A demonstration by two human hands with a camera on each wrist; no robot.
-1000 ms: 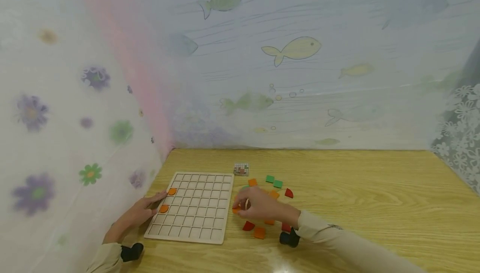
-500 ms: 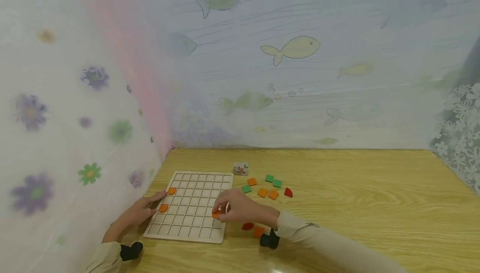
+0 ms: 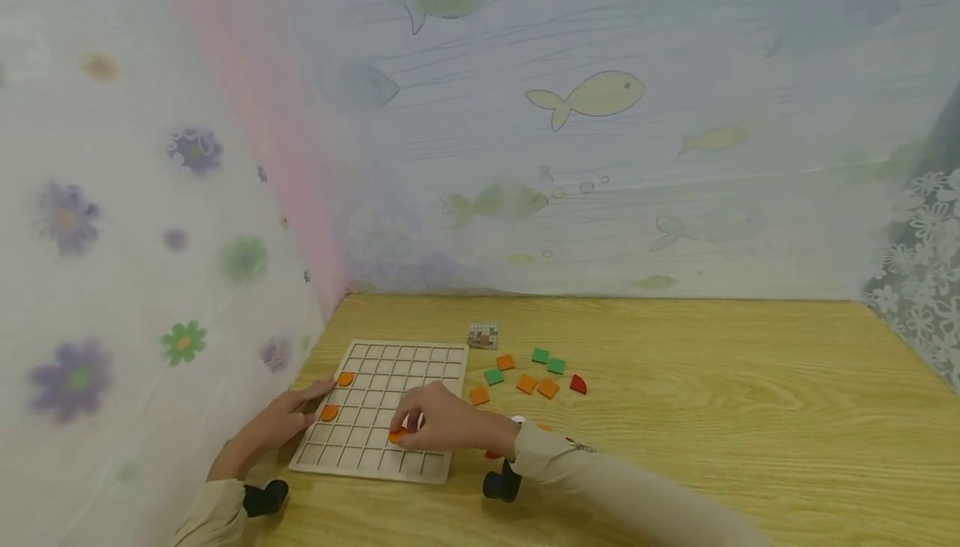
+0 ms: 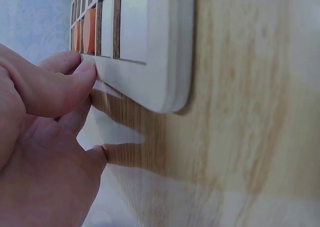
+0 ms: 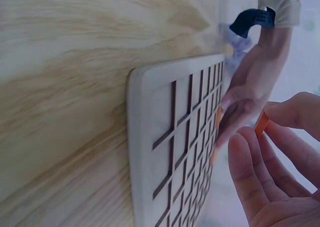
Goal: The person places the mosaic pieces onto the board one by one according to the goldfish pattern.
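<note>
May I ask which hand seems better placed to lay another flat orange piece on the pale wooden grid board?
Likely the right hand: it pinches an orange piece over the board, whose edge the left hand touches.

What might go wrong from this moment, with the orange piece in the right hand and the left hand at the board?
The right hand pinches the orange piece above the grid board, so the piece might slip and land crooked.

The left hand touches the grid board at its edge, close to two orange pieces, so a small movement might nudge them.
</note>
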